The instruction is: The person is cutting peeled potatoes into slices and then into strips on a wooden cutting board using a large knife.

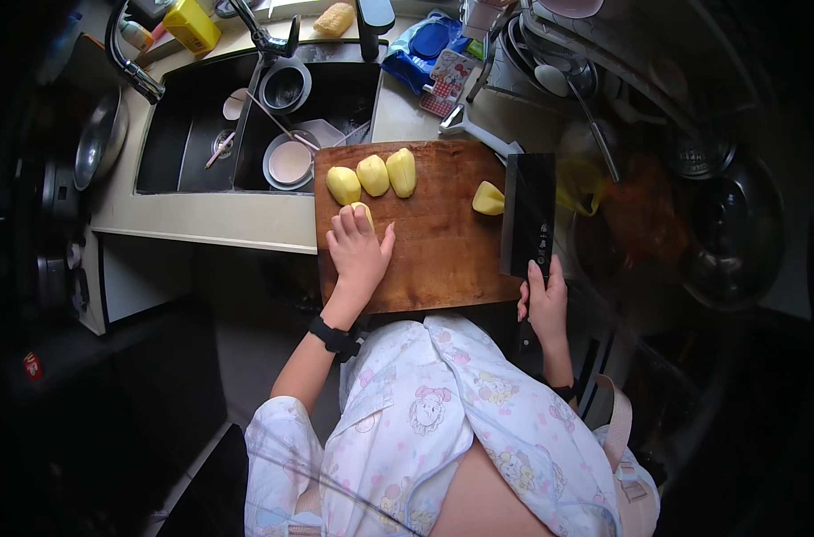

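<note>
A wooden cutting board (440, 248) lies before me at the counter's edge. Three peeled potato pieces sit in a row at its upper left: one potato piece (343, 186), a second potato piece (373, 176) and a third potato piece (402, 173). Just below them, my left hand (358, 252) has its fingers over another potato piece (363, 210), mostly hidden beneath them. My right hand (546, 299) grips a black cleaver (531, 208) at the board's right side, blade pointing away from me. One more potato piece (487, 199) lies left of the blade, which partly covers it.
Behind the board's right corner lies a Y-shaped peeler (480, 133). A double sink (192, 144) at the left holds bowls (290, 162) and chopsticks. A blue wipes packet (420, 50) and a dish rack (548, 40) stand at the back. Metal pans (729, 221) are at the right.
</note>
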Available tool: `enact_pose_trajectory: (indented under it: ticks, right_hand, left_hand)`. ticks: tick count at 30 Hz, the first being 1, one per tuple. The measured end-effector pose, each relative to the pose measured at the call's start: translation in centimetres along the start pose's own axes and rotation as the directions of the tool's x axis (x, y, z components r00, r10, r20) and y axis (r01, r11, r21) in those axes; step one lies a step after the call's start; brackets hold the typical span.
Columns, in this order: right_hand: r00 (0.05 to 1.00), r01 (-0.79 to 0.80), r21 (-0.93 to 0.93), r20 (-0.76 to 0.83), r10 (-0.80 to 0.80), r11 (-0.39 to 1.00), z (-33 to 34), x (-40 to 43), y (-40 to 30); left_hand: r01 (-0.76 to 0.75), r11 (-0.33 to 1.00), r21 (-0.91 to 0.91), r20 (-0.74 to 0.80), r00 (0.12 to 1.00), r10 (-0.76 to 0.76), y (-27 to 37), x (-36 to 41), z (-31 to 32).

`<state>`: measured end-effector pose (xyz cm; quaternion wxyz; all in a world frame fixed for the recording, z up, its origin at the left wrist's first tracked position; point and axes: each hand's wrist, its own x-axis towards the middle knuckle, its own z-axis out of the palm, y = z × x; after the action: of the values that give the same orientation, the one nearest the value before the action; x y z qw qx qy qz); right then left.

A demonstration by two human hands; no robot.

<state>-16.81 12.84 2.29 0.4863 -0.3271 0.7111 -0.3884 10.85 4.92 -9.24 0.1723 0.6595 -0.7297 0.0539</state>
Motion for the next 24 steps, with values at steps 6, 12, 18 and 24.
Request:
enact_pose_trajectory:
  ticks: [6,12,18,24]
  right_hand:
    - [0.999,-0.026,-0.080,0.022,0.028,0.996,-0.5,0.5,-0.3]
    - [0.998,-0.028,-0.153,0.056,0.037,0.988,-0.9,0.9,0.3]
    - [0.995,-0.039,-0.229,0.084,0.060,0.973,-1.4,1.1,0.1]
    - [1.000,-0.025,-0.216,0.009,0.028,0.976,-2.5,1.8,1.0]
  left_hand:
    - [0.046,0.997,-0.059,-0.015,0.999,-0.047,-0.4,-0.3,0.2]
    - [-0.124,0.949,-0.292,0.000,0.992,0.129,0.4,-2.2,1.1]
    - [-0.210,0.838,-0.503,0.091,0.952,0.293,4.1,-1.0,1.6]
    - [-0.282,0.806,-0.520,-0.003,0.944,0.329,7.9,3.4,5.0]
